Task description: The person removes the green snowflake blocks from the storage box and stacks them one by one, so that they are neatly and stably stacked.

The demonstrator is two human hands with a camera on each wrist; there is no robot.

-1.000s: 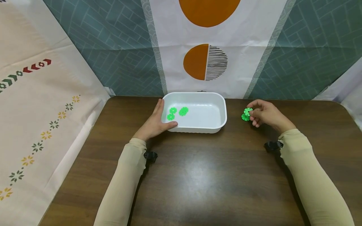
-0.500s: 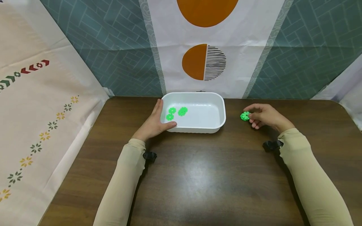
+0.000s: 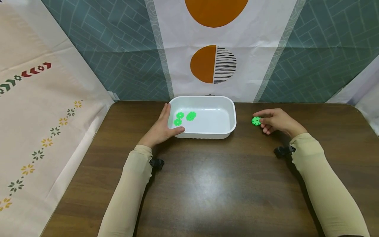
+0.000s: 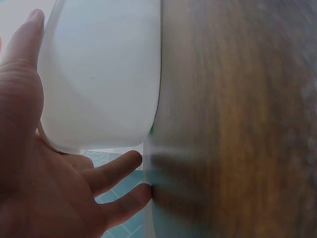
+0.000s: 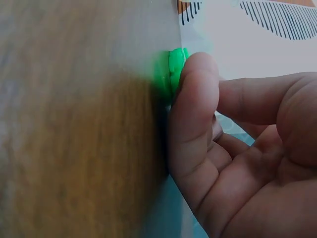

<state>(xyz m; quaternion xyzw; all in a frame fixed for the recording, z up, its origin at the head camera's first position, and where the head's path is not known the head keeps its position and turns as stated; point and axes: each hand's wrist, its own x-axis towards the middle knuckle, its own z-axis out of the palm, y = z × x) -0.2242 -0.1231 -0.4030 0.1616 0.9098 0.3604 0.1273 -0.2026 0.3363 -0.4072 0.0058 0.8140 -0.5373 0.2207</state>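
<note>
My left hand [image 3: 160,128] rests against the left end of a white plastic tray [image 3: 213,136], fingers fairly straight along its outer side and thumb over the front rim. In the left wrist view, the thumb lies along the tray's wall [image 4: 104,74] and two fingers spread below its end. Right of the tray, my right hand [image 3: 276,121] pinches green notched plastic discs [image 3: 256,121] between thumb and index finger, at the tabletop. The discs [image 5: 176,69] sit stacked face to face in the right wrist view; fingers partly hide them.
Several more green discs [image 3: 190,116] lie in the tray's left half. The brown wooden table [image 3: 207,184] carries the tray near its back edge. Behind hangs a patterned cloth [image 3: 133,59]; a pale printed cloth [image 3: 53,131] hangs at the left.
The right hand has brought its green disc slightly left and down over the other one, so the two now overlap almost fully. The left hand and the tray have stayed in place.
</note>
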